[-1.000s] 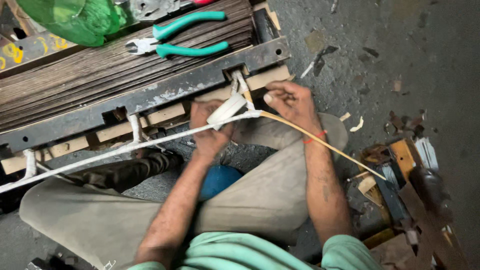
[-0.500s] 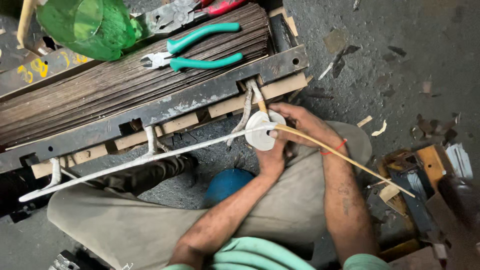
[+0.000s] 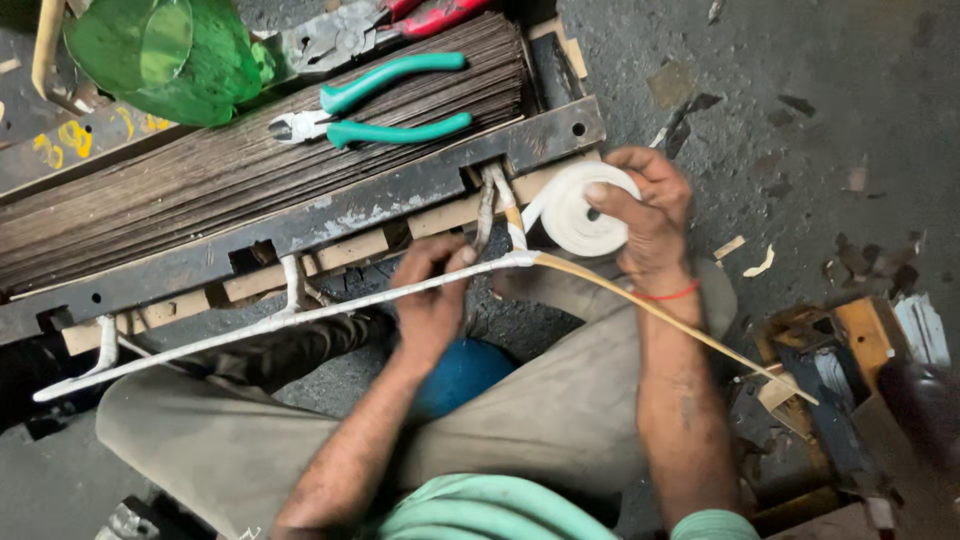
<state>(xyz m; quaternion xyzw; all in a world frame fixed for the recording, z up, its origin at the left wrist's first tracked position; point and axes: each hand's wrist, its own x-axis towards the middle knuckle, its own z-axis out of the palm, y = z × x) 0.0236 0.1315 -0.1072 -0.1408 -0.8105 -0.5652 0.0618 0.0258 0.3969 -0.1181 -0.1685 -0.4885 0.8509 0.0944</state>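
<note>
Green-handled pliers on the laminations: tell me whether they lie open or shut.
Open: the green-handled pliers lie flat with handles spread apart; neither hand touches them.

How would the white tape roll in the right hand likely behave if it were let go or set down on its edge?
The tape roll is round, so on its edge it would probably roll. It looks light: the right hand holds it up with a few fingers. Its loose end runs to the wrapped rod, which would likely tether it.

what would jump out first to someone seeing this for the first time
At centre, the right hand holds a roll of white tape beside a long wrapped rod, which the left hand pinches. Teal-handled pliers lie on the laminated metal stack above, near a green plastic bottle at top left.
</note>
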